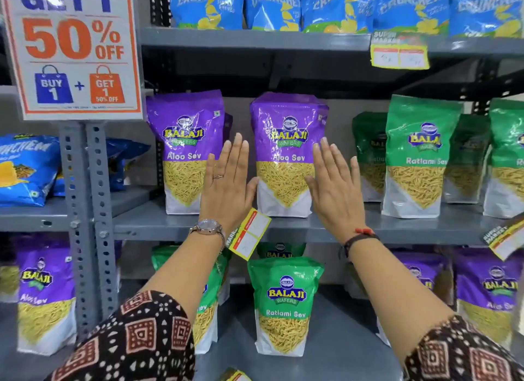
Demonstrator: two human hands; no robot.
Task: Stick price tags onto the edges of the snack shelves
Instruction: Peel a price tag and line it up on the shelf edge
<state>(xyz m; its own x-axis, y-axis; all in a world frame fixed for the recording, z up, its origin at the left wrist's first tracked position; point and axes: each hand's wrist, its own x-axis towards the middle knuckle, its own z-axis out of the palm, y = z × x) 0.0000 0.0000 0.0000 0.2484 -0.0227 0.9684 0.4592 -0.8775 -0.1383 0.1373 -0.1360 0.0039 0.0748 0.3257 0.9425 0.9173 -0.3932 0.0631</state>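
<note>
Both my hands are raised flat in front of the middle shelf, fingers spread, holding nothing. My left hand point(228, 182) is just left of a purple Aloo Sev bag point(286, 153), my right hand point(334, 187) just right of it. A yellow and red price tag point(251, 234) hangs tilted on the middle shelf edge point(297, 229), below my left wrist. Another price tag point(399, 53) sits on the upper shelf edge point(255, 39). A third tag point(507, 239) hangs tilted at the far right of the middle shelf.
Purple and green snack bags fill the middle and lower shelves; a green Ratlami Sev bag point(285, 307) stands on the lower one. Blue Crunchex bags point(272, 6) line the top. A 50% off sign point(73, 49) hangs on the grey upright post point(88, 210) at left.
</note>
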